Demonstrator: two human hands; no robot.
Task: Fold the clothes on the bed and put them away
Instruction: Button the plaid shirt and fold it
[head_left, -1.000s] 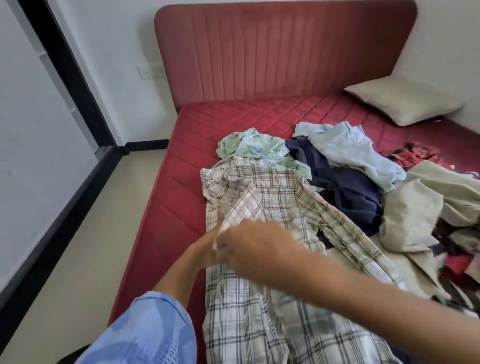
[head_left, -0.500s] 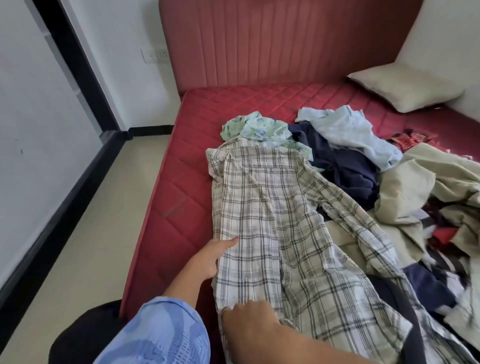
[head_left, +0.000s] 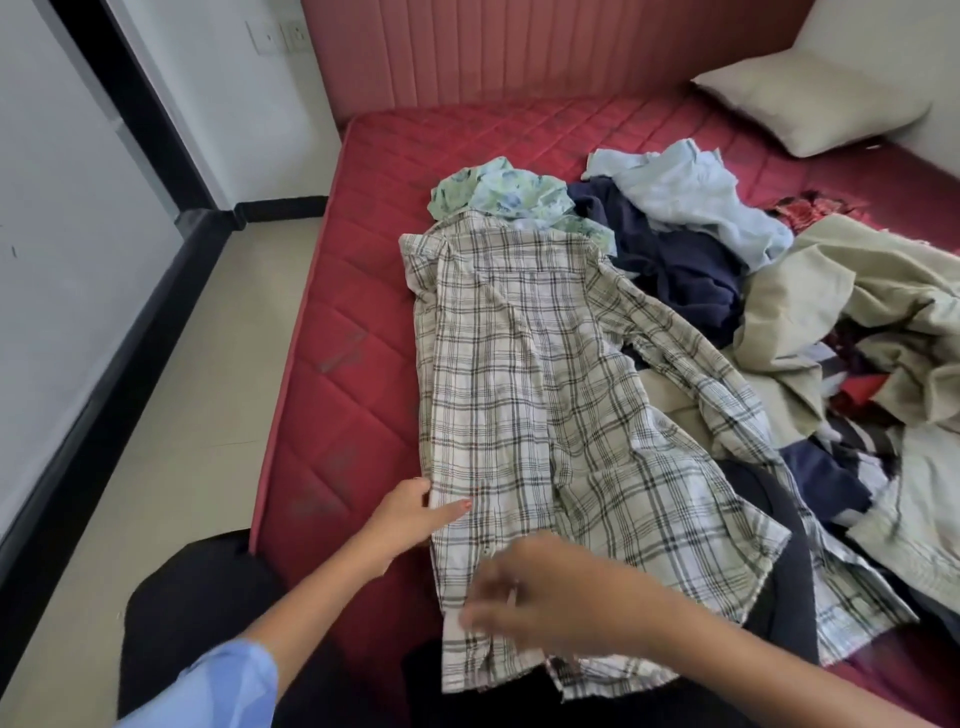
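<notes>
One head-worn wide-angle view is given, aimed forward and down from close above the bed; no second view is provided.

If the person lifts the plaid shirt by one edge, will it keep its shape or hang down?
The plaid shirt will probably droop: it lies wrinkled, following the mattress. Its loose sleeve would likely trail. It looks thin, so probably light.
</notes>
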